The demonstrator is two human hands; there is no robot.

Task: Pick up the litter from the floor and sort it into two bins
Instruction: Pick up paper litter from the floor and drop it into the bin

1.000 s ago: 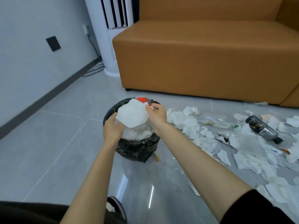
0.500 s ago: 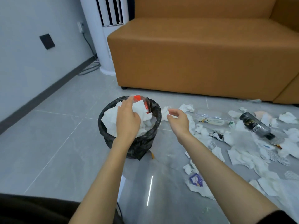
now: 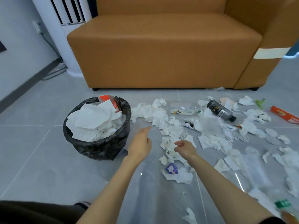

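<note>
Bin [image 3: 97, 147] (one, tissue-heaped); just right of it two empty, relaxed hands, left hand [image 3: 140, 143] and right hand [image 3: 186, 147]; farther right two bottles, clear bottle [image 3: 184, 111] and dark bottle [image 3: 220, 110].

bin [image 3: 97, 143]: black-lined, upright, heaped with white tissue | tissues [image 3: 174, 138]: crumpled, strewn across floor beside it
</note>
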